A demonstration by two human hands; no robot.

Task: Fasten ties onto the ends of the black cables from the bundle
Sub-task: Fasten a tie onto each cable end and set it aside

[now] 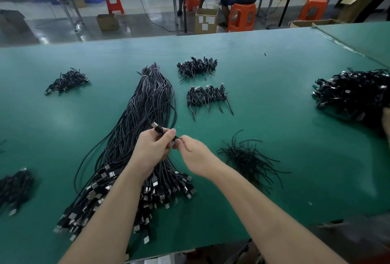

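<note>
I'm seeing the left hand (152, 147) gripping a cable end (158, 129) above the bundle (147, 103), right hand (195, 154) pinching it beside, loose ties (249, 158) lying right on the green table (274, 57).

Green worktable (274, 74), grey floor (52, 29), 5 orange stools (241, 17) behind.
</note>
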